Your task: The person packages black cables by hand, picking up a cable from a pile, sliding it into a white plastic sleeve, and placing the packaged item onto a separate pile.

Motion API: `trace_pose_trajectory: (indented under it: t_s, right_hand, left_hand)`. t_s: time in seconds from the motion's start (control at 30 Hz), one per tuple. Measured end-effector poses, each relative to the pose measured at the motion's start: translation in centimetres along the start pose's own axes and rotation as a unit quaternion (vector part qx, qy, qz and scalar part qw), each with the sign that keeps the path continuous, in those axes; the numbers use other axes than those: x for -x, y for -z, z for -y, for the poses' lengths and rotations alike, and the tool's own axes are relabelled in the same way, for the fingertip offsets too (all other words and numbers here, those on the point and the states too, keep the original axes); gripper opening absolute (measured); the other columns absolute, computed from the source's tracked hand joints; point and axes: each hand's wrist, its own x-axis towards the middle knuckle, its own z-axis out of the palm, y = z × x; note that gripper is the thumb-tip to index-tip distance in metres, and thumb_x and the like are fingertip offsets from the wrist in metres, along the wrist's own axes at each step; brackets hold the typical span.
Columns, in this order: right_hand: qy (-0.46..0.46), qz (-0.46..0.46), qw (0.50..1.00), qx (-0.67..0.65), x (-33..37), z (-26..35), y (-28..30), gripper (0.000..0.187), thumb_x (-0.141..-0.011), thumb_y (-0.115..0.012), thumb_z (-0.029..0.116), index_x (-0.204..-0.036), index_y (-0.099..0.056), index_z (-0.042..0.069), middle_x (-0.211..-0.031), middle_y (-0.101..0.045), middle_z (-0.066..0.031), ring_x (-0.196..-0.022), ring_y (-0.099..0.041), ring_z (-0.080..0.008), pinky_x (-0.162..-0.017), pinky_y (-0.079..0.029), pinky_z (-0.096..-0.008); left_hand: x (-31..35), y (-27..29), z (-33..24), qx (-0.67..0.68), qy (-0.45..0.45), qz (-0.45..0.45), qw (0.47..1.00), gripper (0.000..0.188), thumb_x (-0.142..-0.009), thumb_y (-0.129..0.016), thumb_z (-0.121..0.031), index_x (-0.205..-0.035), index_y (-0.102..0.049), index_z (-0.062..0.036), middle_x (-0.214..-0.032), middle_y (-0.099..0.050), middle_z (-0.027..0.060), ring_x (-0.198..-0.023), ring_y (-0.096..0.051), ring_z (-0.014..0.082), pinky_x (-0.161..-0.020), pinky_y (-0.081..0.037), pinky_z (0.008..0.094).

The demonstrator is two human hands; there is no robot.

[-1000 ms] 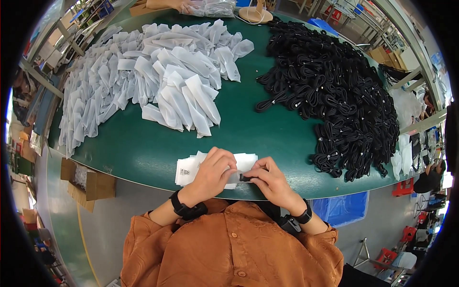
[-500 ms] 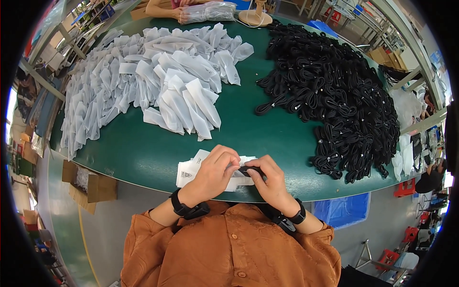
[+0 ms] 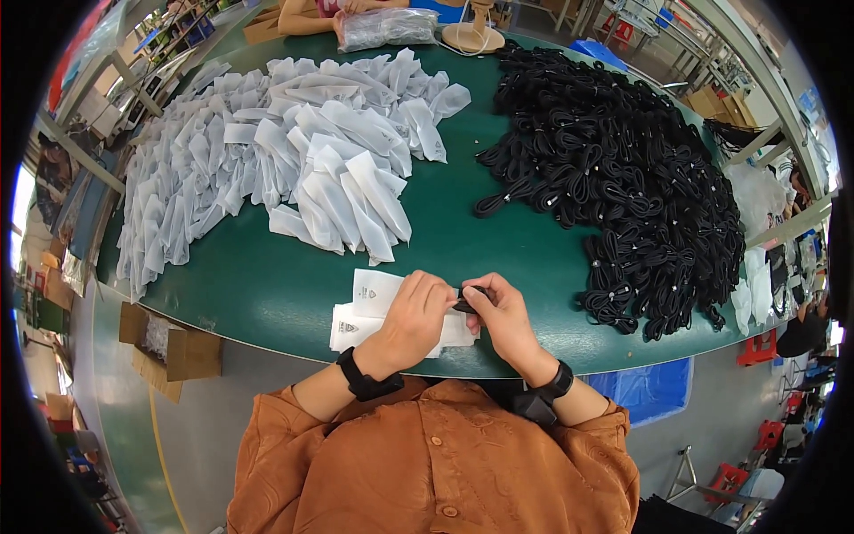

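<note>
Just above the near edge of the green table, my two hands meet at a small coiled black cable [image 3: 466, 304]. My right hand [image 3: 503, 322] grips it between thumb and fingers. My left hand [image 3: 414, 319] is closed, its fingertips at the cable's left end. Under my hands lies a stack of flat white bags [image 3: 345, 331] with dark print. Another white bag [image 3: 374, 290] sticks out at an angle beyond my left hand; whether that hand also holds it is hidden.
Many filled white bags [image 3: 329, 196] are heaped at the left of the table [image 3: 480, 231]. Bundled black cables [image 3: 623, 187] pile up at the right. Across the table a person's arm [image 3: 302, 20] rests by a clear plastic package [image 3: 388, 28]. A cardboard box [image 3: 191, 351] and blue bin [image 3: 645, 392] stand below.
The angled white bag now shows more beyond my left hand. My left hand has shifted slightly right, and the cable has turned in my fingers. The person opposite has moved a hand off the package.
</note>
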Motion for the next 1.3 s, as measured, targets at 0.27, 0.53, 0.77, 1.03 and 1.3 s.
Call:
trace_pose_trajectory:
  t_s: [0.27, 0.53, 0.77, 1.03, 1.3]
  right_hand:
    - [0.064, 0.063, 0.995, -0.029, -0.4, 1.0, -0.2, 0.019, -0.099, -0.061, 0.006, -0.116, -0.057, -0.003, -0.101, -0.063, -0.0075, -0.074, -0.062, -0.0110, -0.066, -0.054, -0.0248]
    - [0.366, 0.039, 0.882, 0.293, 0.2, 3.8, -0.4, 0.036, -0.087, -0.069, -0.006, -0.121, -0.058, 0.000, -0.125, -0.058, -0.0158, -0.096, -0.065, -0.0200, -0.078, -0.056, -0.0303]
    - [0.287, -0.298, 0.637, 0.650, 2.8, 5.6, 9.0, 0.034, -0.089, -0.070, 0.010, -0.122, -0.064, 0.006, -0.128, -0.054, -0.0232, -0.109, -0.060, -0.0406, -0.089, -0.052, -0.0476]
    - [0.155, -0.349, 0.535, 0.754, 4.9, -1.2, 11.9, 0.044, -0.094, -0.068, 0.024, -0.131, -0.057, 0.002, -0.135, -0.050, -0.0285, -0.119, -0.054, -0.0448, -0.094, -0.049, -0.0493]
    - [0.245, -0.144, 0.773, 0.567, 1.1, -1.5, 6.7, 0.039, -0.090, -0.062, 0.002, -0.129, -0.057, 0.000, -0.133, -0.051, -0.0256, -0.112, -0.059, -0.0396, -0.088, -0.052, -0.0427]
  left_hand:
    - [-1.7, 1.3, 1.2, 0.135, 0.131, -0.019, 0.982, 0.012, -0.086, -0.066, 0.000, -0.092, -0.056, -0.0008, -0.099, -0.058, 0.0122, -0.090, -0.057, 0.0279, -0.081, -0.047, 0.0348]
    - [-3.8, 4.2, 4.3, 0.494, 0.308, -0.031, 0.812, 0.015, -0.103, -0.056, -0.017, -0.108, -0.062, -0.0042, -0.121, -0.061, 0.0054, -0.101, -0.058, 0.0141, -0.089, -0.047, 0.0274]
    - [-5.6, 11.5, 12.5, 0.029, 0.196, -0.314, 0.929, 0.020, -0.101, -0.057, -0.014, -0.116, -0.061, -0.0001, -0.114, -0.066, 0.0084, -0.099, -0.063, 0.0213, -0.094, -0.048, 0.0321]
    - [4.0, 3.6, 1.3, 0.106, 0.099, 0.110, 0.983, 0.020, -0.082, -0.073, -0.002, -0.099, -0.064, -0.0013, -0.096, -0.062, 0.0122, -0.083, -0.063, 0.0274, -0.072, -0.051, 0.0341]
    - [6.2, 0.5, 1.4, 0.038, 0.078, 0.106, 0.991, 0.014, -0.085, -0.073, -0.004, -0.088, -0.060, -0.0009, -0.087, -0.059, 0.0111, -0.080, -0.061, 0.0299, -0.067, -0.051, 0.0365]
